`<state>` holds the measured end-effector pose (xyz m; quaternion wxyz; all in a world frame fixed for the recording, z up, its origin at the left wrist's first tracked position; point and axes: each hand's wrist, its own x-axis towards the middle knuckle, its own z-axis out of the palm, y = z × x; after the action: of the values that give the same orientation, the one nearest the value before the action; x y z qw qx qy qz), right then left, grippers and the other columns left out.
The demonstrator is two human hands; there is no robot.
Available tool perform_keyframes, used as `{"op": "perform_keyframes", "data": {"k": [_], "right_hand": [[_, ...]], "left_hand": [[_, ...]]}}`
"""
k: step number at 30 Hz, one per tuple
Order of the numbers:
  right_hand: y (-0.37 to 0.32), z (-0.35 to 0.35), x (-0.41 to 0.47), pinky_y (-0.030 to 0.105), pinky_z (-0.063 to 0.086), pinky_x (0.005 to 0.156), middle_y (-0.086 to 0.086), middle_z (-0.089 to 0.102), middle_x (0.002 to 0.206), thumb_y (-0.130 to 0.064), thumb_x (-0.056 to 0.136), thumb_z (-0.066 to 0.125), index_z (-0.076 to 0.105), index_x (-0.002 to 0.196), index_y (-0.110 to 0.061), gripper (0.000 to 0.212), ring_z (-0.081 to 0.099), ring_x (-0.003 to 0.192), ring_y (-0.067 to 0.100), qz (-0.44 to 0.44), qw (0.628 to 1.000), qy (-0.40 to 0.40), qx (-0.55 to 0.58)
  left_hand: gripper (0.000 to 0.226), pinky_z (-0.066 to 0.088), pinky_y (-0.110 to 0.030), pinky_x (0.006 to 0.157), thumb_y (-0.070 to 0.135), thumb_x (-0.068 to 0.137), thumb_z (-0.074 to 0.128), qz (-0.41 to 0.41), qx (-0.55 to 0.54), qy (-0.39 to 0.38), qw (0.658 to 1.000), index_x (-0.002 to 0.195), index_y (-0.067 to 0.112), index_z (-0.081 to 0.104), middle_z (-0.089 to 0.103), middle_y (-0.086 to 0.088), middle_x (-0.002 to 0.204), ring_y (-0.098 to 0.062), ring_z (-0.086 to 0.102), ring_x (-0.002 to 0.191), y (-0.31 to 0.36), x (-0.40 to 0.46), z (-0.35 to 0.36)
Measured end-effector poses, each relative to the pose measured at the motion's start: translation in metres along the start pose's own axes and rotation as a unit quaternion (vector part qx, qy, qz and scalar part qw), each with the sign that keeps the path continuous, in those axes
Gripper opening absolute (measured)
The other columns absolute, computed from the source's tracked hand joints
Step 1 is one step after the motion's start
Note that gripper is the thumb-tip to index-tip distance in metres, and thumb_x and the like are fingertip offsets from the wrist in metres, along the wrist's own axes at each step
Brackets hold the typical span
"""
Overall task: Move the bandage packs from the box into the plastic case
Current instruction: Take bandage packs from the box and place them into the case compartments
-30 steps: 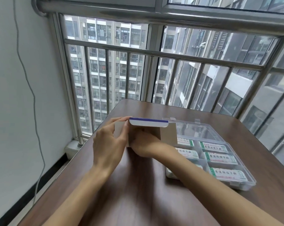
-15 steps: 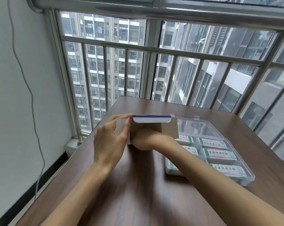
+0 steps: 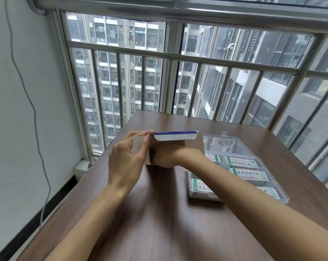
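Against the pale wall on the left a thin grey cable (image 3: 30, 102) hangs slack down to the floor. Next along, the left hand (image 3: 124, 162) steadies the side of the cardboard box (image 3: 140, 147), fingers fairly straight and laid along its white wall, the fingertip up at the flap's corner; its grip is loose, more a bracing touch than a clasp. The box stands on the dark wood-grain bench (image 3: 159, 223), its blue-edged white flap (image 3: 175, 135) held out level, matte card with rounded corners. The right hand (image 3: 167, 157) is pushed into the box mouth, so whether its grip is clenched on a pack or loose I cannot tell. This looks like the fetching step: reaching in for another pack. The next move would call for a pinch on a thin flat pack, drawing it out under the flap without tipping the light box, then carrying it right. There, just beside the box, sits the clear plastic case (image 3: 283, 196), lid thrown back, rigid and glossy with divider walls. Several bandage packs (image 3: 242, 162) already lie in its compartments, slim white rectangles with green printing; any left in the box are hidden.
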<state>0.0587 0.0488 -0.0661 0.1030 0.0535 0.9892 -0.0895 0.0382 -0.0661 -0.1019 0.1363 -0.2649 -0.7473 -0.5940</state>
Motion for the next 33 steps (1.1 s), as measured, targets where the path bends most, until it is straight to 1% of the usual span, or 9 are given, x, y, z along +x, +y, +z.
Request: {"op": "perform_keyframes", "data": {"k": [7, 10, 14, 18, 24, 26, 29, 31, 33], "right_hand": [[-0.006, -0.012, -0.014, 0.02, 0.03, 0.073, 0.009, 0.056, 0.107, -0.013, 0.098, 0.039, 0.055, 0.114, -0.003, 0.025, 0.051, 0.099, 0.022, -0.049, 0.999, -0.006, -0.023], [-0.008, -0.016, -0.021, 0.024, 0.037, 0.07, 0.008, 0.057, 0.094, -0.012, 0.093, 0.047, 0.052, 0.084, -0.01, 0.011, 0.053, 0.088, 0.021, -0.062, 0.996, 0.058, 0.012], [-0.005, -0.025, -0.043, 0.03, 0.043, 0.061, 0.001, 0.059, 0.075, -0.013, 0.086, 0.06, 0.061, 0.082, -0.012, 0.005, 0.053, 0.069, 0.016, -0.081, 0.98, 0.166, 0.07], [0.011, -0.046, -0.07, 0.026, 0.049, 0.057, 0.005, 0.071, 0.077, -0.017, 0.085, 0.068, 0.073, 0.09, -0.008, 0.012, 0.062, 0.063, 0.011, -0.086, 0.938, 0.191, 0.275], [0.042, -0.051, -0.088, 0.011, 0.042, 0.049, -0.002, 0.072, 0.071, -0.027, 0.079, 0.069, 0.072, 0.094, -0.013, 0.021, 0.057, 0.055, 0.002, -0.031, 0.855, 0.235, 0.46], [0.045, -0.045, -0.094, 0.013, 0.047, 0.05, -0.009, 0.07, 0.066, -0.031, 0.076, 0.071, 0.072, 0.087, -0.02, 0.016, 0.06, 0.055, 0.002, -0.067, 0.842, 0.335, 0.418], [0.054, -0.025, -0.108, 0.024, 0.049, 0.049, -0.015, 0.064, 0.075, -0.031, 0.08, 0.07, 0.074, 0.081, -0.023, 0.009, 0.058, 0.057, 0.007, -0.192, 0.808, 0.533, 0.161], [0.064, -0.011, -0.119, 0.029, 0.044, 0.043, -0.003, 0.061, 0.075, -0.026, 0.083, 0.071, 0.076, 0.076, -0.021, 0.01, 0.052, 0.056, 0.013, -0.214, 0.776, 0.594, 0.006], [0.071, -0.003, -0.127, 0.03, 0.041, 0.041, -0.001, 0.055, 0.076, -0.022, 0.083, 0.072, 0.077, 0.075, -0.02, 0.01, 0.048, 0.055, 0.016, -0.214, 0.748, 0.624, -0.076]], "left_hand": [[0.021, 0.051, -0.038, 0.074, 0.036, 0.092, 0.058, 0.013, 0.028, 0.006, 1.0, 0.084, 0.055, 0.059, 0.067, 0.017, 0.093, -0.017, 0.065, 0.086, -0.001, 0.0, 0.0], [0.016, 0.042, -0.036, 0.062, 0.037, 0.093, 0.057, -0.008, 0.059, 0.028, 0.998, 0.085, 0.033, 0.07, 0.067, 0.0, 0.075, -0.03, 0.062, 0.08, 0.004, 0.005, -0.001], [0.045, 0.035, -0.035, 0.057, 0.037, 0.094, 0.053, -0.057, 0.127, -0.014, 0.99, 0.054, 0.016, 0.054, 0.055, -0.005, 0.058, -0.035, 0.054, 0.069, 0.017, 0.024, -0.004], [0.042, 0.056, -0.042, 0.067, 0.044, 0.08, 0.05, -0.134, 0.099, -0.071, 0.983, 0.072, 0.006, 0.064, 0.065, -0.008, 0.074, -0.03, 0.062, 0.073, 0.014, 0.056, -0.013], [0.042, 0.052, -0.034, 0.077, 0.037, 0.092, 0.057, -0.166, 0.136, -0.177, 0.96, 0.129, 0.018, 0.055, 0.063, -0.003, 0.119, -0.009, 0.059, 0.082, 0.034, 0.077, -0.02], [0.054, 0.044, -0.043, 0.094, 0.051, 0.093, 0.05, -0.106, 0.261, -0.108, 0.953, 0.137, 0.022, 0.045, 0.054, -0.002, 0.134, -0.019, 0.056, 0.107, 0.042, 0.069, -0.024], [0.037, 0.042, -0.032, 0.075, 0.054, 0.093, 0.042, 0.043, 0.255, 0.046, 0.965, 0.109, 0.025, 0.06, 0.06, 0.001, 0.115, -0.016, 0.053, 0.104, 0.067, 0.029, -0.031], [0.049, 0.037, -0.025, 0.057, 0.063, 0.088, 0.038, -0.028, 0.085, -0.067, 0.994, 0.082, 0.023, 0.066, 0.069, 0.005, 0.084, -0.008, 0.059, 0.071, 0.084, 0.004, -0.025], [0.056, 0.035, -0.022, 0.046, 0.068, 0.08, 0.038, -0.179, -0.059, -0.25, 0.95, 0.079, 0.021, 0.07, 0.073, 0.002, 0.072, -0.006, 0.059, 0.054, 0.093, -0.011, -0.014]]}}
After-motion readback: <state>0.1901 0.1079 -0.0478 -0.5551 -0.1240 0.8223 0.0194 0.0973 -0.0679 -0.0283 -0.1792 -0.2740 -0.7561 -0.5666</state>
